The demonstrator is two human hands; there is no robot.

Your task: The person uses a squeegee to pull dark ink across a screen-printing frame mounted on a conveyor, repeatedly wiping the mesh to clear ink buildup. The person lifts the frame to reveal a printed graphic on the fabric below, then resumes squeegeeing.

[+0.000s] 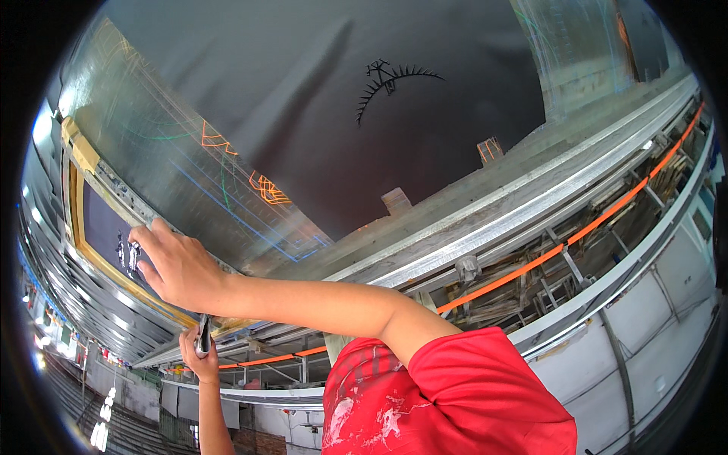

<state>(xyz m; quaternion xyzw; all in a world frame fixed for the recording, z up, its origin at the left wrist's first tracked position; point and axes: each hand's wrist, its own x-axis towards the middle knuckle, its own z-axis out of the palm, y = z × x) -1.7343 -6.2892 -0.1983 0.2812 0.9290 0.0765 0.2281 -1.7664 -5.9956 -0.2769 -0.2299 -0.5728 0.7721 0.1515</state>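
My right hand reaches across to the left, over a yellow-edged screen frame with a dark panel bearing small white-and-black markings. Its fingers are bent but apart, with nothing visible held in them. Lower down, my left hand is closed on a dark, metallic elongated tool beside the frame's lower end. Above lies a large dark sheet with a black spiky curved design, bordered by a metal plate marked with orange, blue and green lines.
A long metal rail runs diagonally along the dark sheet, with an orange strip beside it and a rack of stacked pieces beyond. Ribbed metal surfaces line the left side. My red-sleeved body fills the lower middle.
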